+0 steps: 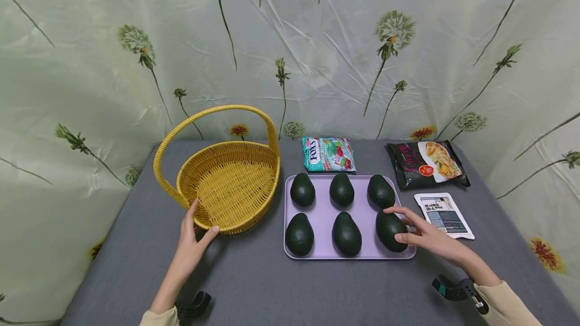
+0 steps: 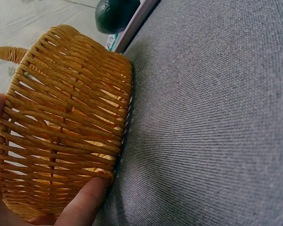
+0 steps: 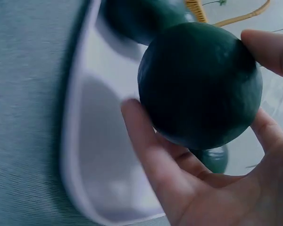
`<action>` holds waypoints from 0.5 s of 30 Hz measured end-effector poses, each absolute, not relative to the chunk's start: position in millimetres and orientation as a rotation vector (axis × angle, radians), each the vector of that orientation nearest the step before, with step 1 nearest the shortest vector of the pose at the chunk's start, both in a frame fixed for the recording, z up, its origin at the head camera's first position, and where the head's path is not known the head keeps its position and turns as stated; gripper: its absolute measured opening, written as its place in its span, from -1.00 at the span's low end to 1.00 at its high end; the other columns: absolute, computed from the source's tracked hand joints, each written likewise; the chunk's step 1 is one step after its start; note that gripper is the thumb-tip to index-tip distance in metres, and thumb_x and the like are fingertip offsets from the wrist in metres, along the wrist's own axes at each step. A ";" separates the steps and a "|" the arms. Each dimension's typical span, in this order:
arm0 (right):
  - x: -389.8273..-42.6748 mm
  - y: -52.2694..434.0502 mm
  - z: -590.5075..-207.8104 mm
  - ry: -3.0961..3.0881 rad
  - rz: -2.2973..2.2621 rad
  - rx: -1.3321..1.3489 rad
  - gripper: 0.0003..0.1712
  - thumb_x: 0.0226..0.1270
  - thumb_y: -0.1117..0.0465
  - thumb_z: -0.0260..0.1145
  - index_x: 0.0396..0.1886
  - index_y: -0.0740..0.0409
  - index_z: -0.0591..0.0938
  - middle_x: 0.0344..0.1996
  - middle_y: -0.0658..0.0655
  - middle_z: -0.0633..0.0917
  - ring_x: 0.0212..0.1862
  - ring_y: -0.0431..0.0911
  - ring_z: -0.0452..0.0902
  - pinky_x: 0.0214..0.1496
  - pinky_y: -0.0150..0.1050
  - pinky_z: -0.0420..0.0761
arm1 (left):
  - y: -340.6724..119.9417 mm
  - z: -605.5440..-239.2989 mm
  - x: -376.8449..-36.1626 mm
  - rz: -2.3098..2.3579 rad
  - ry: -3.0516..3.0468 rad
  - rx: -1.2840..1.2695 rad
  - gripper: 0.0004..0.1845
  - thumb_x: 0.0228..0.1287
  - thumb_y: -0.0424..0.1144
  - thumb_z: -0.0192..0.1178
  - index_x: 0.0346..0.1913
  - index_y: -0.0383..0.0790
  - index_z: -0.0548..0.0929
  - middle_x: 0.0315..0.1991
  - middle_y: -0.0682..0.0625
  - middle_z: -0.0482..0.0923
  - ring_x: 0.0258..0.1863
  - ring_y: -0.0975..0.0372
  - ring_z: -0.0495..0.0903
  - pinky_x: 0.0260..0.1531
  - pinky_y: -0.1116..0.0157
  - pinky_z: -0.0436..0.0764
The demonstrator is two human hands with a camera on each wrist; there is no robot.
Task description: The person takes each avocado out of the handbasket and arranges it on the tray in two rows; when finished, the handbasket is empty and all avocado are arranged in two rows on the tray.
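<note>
A yellow wicker basket with a tall arched handle stands at the left of the table. My left hand grips its near-left side, thumb at the rim; the left wrist view shows a finger against the woven outer wall. To the right, a pale purple tray carries dark green avocados in two rows. My right hand holds the near-right avocado between thumb and fingers. In the right wrist view that avocado appears above the tray floor.
Behind the tray lies a turquoise FOX'S candy bag. A black food packet is at the back right, with a white flat pouch in front of it. Grey cloth covers the table; a floral curtain hangs behind.
</note>
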State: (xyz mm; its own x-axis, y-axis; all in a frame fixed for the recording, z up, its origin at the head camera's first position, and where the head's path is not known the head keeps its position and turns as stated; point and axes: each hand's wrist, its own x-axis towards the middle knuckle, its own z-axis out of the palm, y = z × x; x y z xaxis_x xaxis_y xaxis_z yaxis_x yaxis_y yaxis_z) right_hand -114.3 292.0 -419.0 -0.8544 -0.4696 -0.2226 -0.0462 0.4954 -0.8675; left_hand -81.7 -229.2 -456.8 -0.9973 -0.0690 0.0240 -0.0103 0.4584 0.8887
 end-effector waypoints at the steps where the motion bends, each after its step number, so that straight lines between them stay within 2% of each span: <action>1: -112.9 292.2 -423.0 2.307 -1.318 -0.424 -0.40 0.39 0.20 0.19 0.36 0.11 0.23 0.32 0.36 0.21 0.24 0.40 0.17 -0.05 0.09 0.48 | -229.2 -456.6 -81.4 -1.604 -2.635 0.070 -0.10 0.39 -0.17 0.14 0.54 -0.07 -0.25 0.43 -0.37 -0.25 0.38 -0.23 -0.10 0.20 -0.24 0.08; 5: -110.6 292.4 -433.2 2.292 -1.306 -0.431 -0.41 0.39 0.20 0.19 0.35 0.15 0.25 0.25 0.37 0.28 0.14 0.29 0.30 -0.06 0.08 0.46 | -229.2 -456.2 -80.6 -1.617 -2.639 0.072 -0.09 0.39 -0.17 0.15 0.54 -0.07 -0.27 0.43 -0.37 -0.26 0.38 -0.24 -0.10 0.19 -0.24 0.09; 9: -111.2 291.5 -437.5 2.273 -1.314 -0.424 -0.40 0.38 0.20 0.20 0.35 0.15 0.24 0.21 0.38 0.32 0.09 0.20 0.36 -0.11 -0.02 0.48 | -228.8 -456.5 -80.8 -1.623 -2.631 0.076 -0.10 0.39 -0.18 0.15 0.54 -0.08 -0.26 0.43 -0.38 -0.26 0.37 -0.25 -0.10 0.19 -0.24 0.08; 15: -110.2 289.3 -436.3 2.324 -1.309 -0.473 -0.38 0.36 0.21 0.24 0.35 0.16 0.24 0.20 0.42 0.34 0.07 0.22 0.39 -0.15 -0.06 0.49 | -228.6 -457.1 -81.1 -1.616 -2.621 0.062 -0.11 0.39 -0.20 0.14 0.54 -0.10 -0.24 0.42 -0.39 -0.25 0.37 -0.25 -0.09 0.18 -0.24 0.09</action>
